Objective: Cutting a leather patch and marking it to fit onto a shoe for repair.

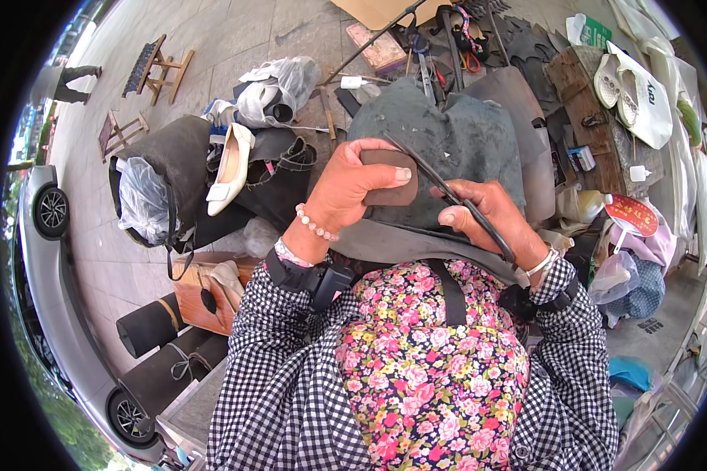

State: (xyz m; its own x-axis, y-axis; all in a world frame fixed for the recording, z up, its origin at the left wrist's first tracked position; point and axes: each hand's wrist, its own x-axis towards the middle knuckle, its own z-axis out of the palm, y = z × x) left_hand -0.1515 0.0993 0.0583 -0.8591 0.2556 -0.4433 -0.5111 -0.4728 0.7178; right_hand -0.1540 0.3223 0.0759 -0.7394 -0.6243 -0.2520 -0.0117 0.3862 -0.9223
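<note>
Brown pad (391,196), over the lap, is clamped between left hand (344,182) thumb and fingers; likely light, firm and unbreakable, best pinched near an edge. Right hand (491,208) fingers curl closed around a dark tool (441,184). Leftward, a black bag (187,149) contains clear plastic (143,192).

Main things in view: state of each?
Left hand: pinching brown piece
Brown piece: flat, held
Right hand: gripping dark tool
Dark tool: slanted, beside brown piece
Black bag: open, clear plastic inside
Cream shoe: unworn
Black roll: rolled up, banded
</note>
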